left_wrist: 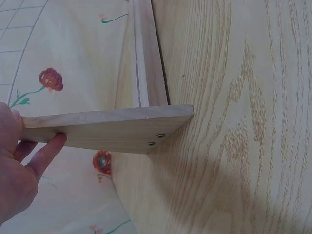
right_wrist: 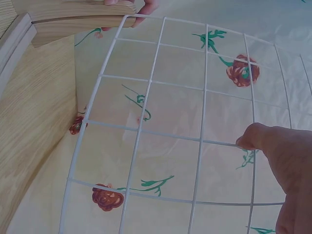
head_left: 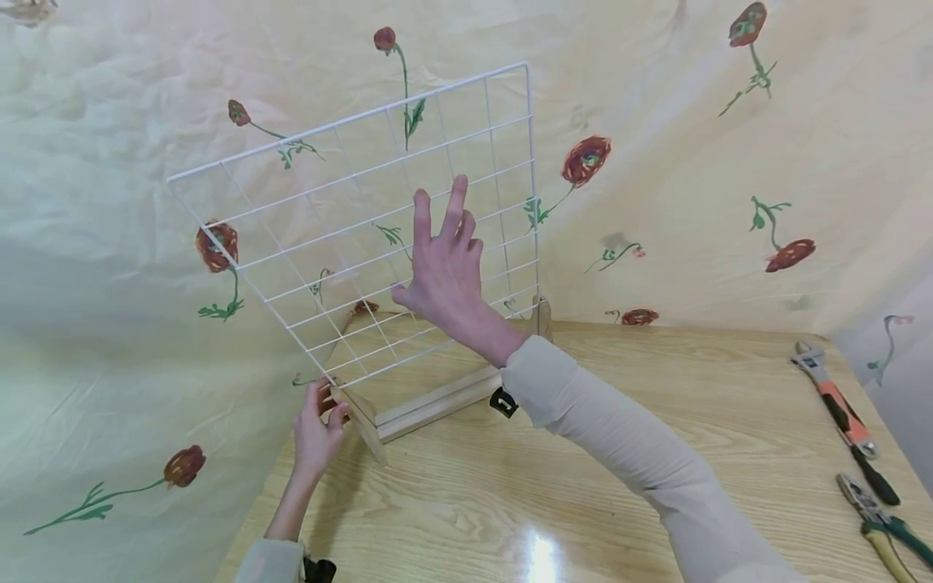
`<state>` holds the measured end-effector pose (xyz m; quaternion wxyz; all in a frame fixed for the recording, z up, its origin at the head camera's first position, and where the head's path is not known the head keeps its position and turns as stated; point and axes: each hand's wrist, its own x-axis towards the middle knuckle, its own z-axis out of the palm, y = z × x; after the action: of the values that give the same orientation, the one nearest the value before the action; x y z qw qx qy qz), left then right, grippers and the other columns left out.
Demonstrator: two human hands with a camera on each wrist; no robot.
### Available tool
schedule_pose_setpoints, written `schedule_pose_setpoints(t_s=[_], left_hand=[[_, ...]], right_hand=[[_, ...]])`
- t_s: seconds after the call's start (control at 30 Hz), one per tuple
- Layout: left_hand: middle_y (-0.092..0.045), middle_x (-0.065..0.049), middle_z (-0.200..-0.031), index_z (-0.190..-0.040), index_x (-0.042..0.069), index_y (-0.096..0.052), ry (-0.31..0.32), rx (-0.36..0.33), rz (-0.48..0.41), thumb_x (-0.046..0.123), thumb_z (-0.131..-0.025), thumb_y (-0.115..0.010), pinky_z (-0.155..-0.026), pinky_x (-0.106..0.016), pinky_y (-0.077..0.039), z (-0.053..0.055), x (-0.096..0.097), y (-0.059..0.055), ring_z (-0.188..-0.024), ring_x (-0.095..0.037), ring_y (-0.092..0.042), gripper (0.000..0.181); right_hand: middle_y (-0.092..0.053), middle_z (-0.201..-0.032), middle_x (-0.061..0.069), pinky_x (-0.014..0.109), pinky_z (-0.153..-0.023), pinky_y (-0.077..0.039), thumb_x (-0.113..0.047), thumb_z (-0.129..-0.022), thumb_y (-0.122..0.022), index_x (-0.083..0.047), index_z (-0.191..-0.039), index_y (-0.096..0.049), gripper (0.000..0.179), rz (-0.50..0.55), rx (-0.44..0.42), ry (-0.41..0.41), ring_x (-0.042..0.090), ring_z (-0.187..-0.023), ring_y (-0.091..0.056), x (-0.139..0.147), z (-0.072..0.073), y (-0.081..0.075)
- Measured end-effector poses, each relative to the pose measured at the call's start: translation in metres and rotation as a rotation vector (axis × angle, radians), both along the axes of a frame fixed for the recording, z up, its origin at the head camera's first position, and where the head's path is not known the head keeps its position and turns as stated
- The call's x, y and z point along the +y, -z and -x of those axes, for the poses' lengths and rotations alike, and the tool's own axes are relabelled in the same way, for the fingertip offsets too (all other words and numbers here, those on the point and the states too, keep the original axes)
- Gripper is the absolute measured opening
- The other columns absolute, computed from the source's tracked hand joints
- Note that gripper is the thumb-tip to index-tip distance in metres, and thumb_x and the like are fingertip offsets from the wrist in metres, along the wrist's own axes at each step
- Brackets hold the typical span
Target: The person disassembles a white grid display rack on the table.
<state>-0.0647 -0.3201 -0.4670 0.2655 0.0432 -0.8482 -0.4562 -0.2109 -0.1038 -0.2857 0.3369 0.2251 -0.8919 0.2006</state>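
Observation:
A white wire grid panel (head_left: 334,125) stands tilted, its lower edge at a wooden stand. That stand has a crossbar (head_left: 437,405) joining two end boards; the near left board (head_left: 364,427) carries two screw heads (left_wrist: 160,136) on its outer face. My left hand (head_left: 317,437) pinches the upper end of this board, beside the grid's lower corner. Over the middle of the grid lies my right hand (head_left: 446,275), fingers mostly extended and spread against the wires. Its thumb (right_wrist: 254,136) touches a wire. The far end board (head_left: 541,317) is partly visible past the right forearm.
On the right of the wooden table (head_left: 619,486) lie an adjustable wrench (head_left: 831,389), a dark-handled tool (head_left: 875,478) and pliers (head_left: 863,502). A flowered cloth (head_left: 656,202) hangs behind the table and along its left side.

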Motion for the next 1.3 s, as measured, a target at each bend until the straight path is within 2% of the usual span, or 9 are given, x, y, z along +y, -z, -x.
schedule_pose_setpoints(t_s=[0.23, 0.53, 0.67, 0.8, 0.97, 1.1, 1.2, 1.3], left_hand=[[-0.061, -0.036, -0.117, -0.126, -0.007, -0.049, -0.002, 0.001, -0.002, -0.024, -0.086, -0.061, -0.070, -0.032, -0.064, 0.000, 0.000, 0.001, -0.095, -0.050, -0.065, 0.045], [-0.062, -0.035, -0.114, -0.128, -0.008, -0.048, 0.003, 0.034, 0.021, -0.022, -0.087, -0.061, -0.068, -0.026, -0.064, 0.000, -0.002, 0.003, -0.093, -0.049, -0.065, 0.045], [-0.062, -0.034, -0.116, -0.130, -0.007, -0.048, 0.007, 0.027, 0.033, -0.020, -0.087, -0.063, -0.068, -0.024, -0.063, 0.000, -0.002, 0.003, -0.094, -0.047, -0.066, 0.047], [-0.062, -0.033, -0.118, -0.130, -0.006, -0.048, 0.007, 0.014, 0.033, -0.020, -0.087, -0.064, -0.069, -0.027, -0.064, 0.000, -0.002, 0.002, -0.095, -0.045, -0.066, 0.048], [-0.060, -0.034, -0.120, -0.131, -0.007, -0.048, 0.012, 0.012, 0.039, -0.019, -0.087, -0.064, -0.070, -0.038, -0.065, 0.000, -0.002, 0.001, -0.097, -0.047, -0.065, 0.048], [-0.060, -0.034, -0.121, -0.131, -0.007, -0.048, 0.009, 0.009, 0.051, -0.018, -0.088, -0.065, -0.071, -0.039, -0.065, 0.000, -0.002, 0.001, -0.098, -0.047, -0.065, 0.048], [-0.060, -0.034, -0.121, -0.132, -0.006, -0.048, 0.008, 0.008, 0.072, -0.017, -0.087, -0.065, -0.072, -0.041, -0.064, 0.000, -0.003, 0.001, -0.100, -0.046, -0.065, 0.050], [-0.061, -0.033, -0.120, -0.132, -0.005, -0.048, 0.004, 0.016, 0.094, -0.018, -0.086, -0.066, -0.074, -0.049, -0.063, 0.000, -0.004, 0.001, -0.100, -0.046, -0.065, 0.051]], right_hand=[[0.012, -0.155, 0.034, 0.039, -0.059, -0.052, -0.051, -0.055, -0.090, -0.009, -0.148, -0.012, 0.129, 0.011, 0.019, 0.000, 0.050, -0.119, -0.041, 0.002, -0.002, -0.007], [0.016, -0.156, 0.032, 0.046, -0.067, -0.055, -0.049, -0.055, -0.091, -0.009, -0.150, -0.010, 0.131, 0.050, -0.027, -0.002, 0.049, -0.122, -0.038, 0.011, -0.004, -0.020], [0.019, -0.157, 0.029, 0.049, -0.072, -0.053, -0.045, -0.055, -0.092, -0.010, -0.151, -0.009, 0.131, 0.082, -0.078, -0.020, 0.046, -0.123, -0.035, 0.021, -0.006, -0.022], [0.021, -0.157, 0.027, 0.049, -0.074, -0.052, -0.045, -0.054, -0.093, -0.012, -0.152, -0.008, 0.133, 0.107, -0.102, -0.011, 0.045, -0.123, -0.034, 0.034, -0.005, -0.020], [0.015, -0.158, 0.029, 0.052, -0.073, -0.054, -0.048, -0.053, -0.095, -0.011, -0.150, -0.010, 0.134, 0.119, -0.057, 0.004, 0.046, -0.120, -0.036, 0.050, -0.005, -0.013], [0.012, -0.158, 0.030, 0.052, -0.071, -0.054, -0.050, -0.052, -0.095, -0.011, -0.149, -0.011, 0.135, 0.124, -0.031, 0.008, 0.047, -0.122, -0.035, 0.061, -0.005, -0.008], [0.014, -0.158, 0.027, 0.054, -0.074, -0.053, -0.049, -0.052, -0.096, -0.012, -0.150, -0.011, 0.136, 0.138, -0.055, 0.013, 0.047, -0.123, -0.034, 0.070, -0.006, -0.003], [0.019, -0.159, 0.023, 0.059, -0.083, -0.051, -0.046, -0.053, -0.096, -0.013, -0.152, -0.009, 0.136, 0.156, -0.106, 0.015, 0.048, -0.124, -0.032, 0.080, -0.007, 0.002]])
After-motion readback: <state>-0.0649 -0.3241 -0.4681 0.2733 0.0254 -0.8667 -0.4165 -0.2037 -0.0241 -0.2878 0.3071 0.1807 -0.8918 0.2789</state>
